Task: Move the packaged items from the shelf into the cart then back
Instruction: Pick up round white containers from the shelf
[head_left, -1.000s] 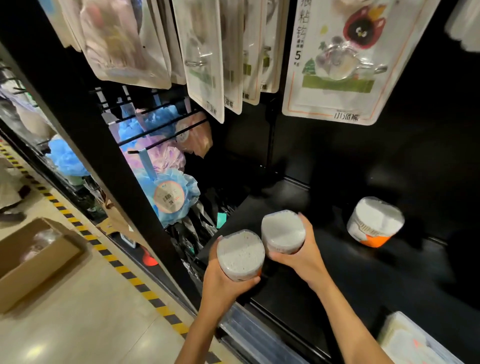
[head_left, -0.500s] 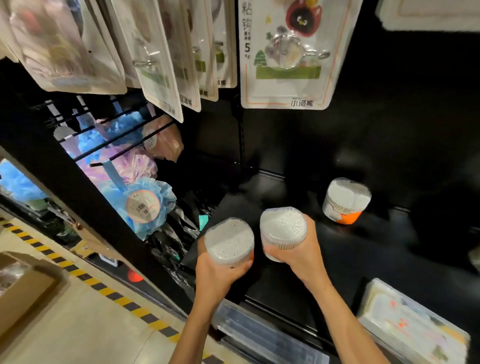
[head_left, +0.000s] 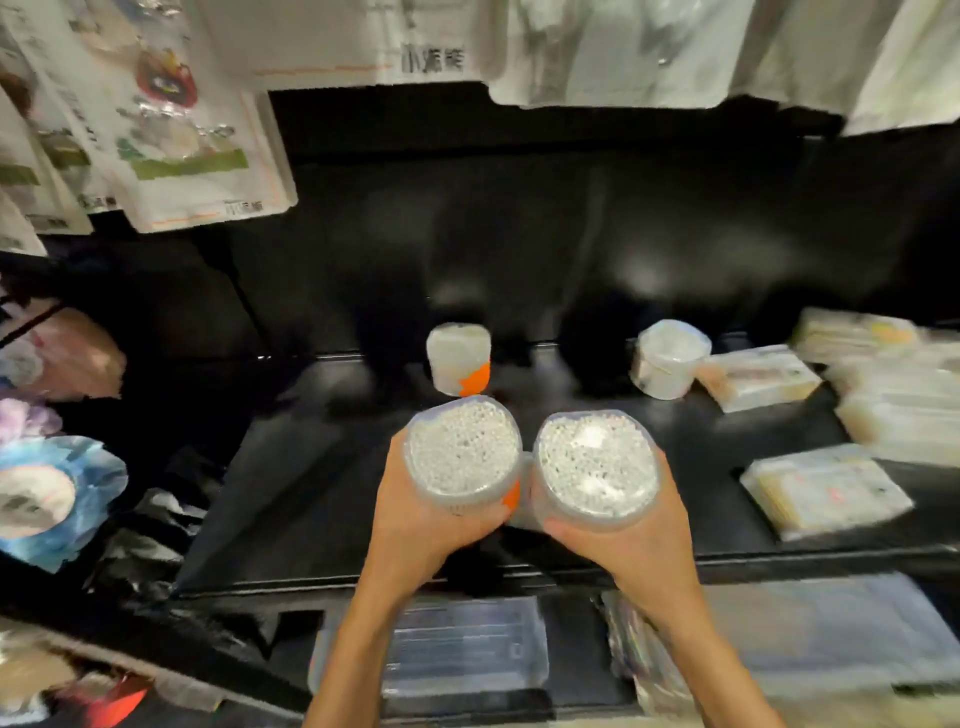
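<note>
Two clear round tubs packed with white cotton swabs are held side by side over the front of the black shelf (head_left: 311, 499). My left hand (head_left: 415, 525) grips the left tub (head_left: 462, 449) from below. My right hand (head_left: 631, 545) grips the right tub (head_left: 597, 465) the same way. Two more tubs stand at the back of the shelf: one with an orange label (head_left: 460, 358) just beyond my hands, another (head_left: 667, 358) further right. The cart is out of view.
Flat clear packets (head_left: 826, 491) lie on the shelf's right side, with more packets (head_left: 758, 376) behind. Carded hook packs (head_left: 192, 150) hang overhead at left. Blue and pink bath puffs (head_left: 47, 499) hang at far left. Clear boxes (head_left: 467, 644) sit on the lower shelf.
The view has swung right and closer to the shelf. Both tubs now sit centred and touching each other, nearer the orange-labelled tub. A second tub and flat packets have come into view at right.
</note>
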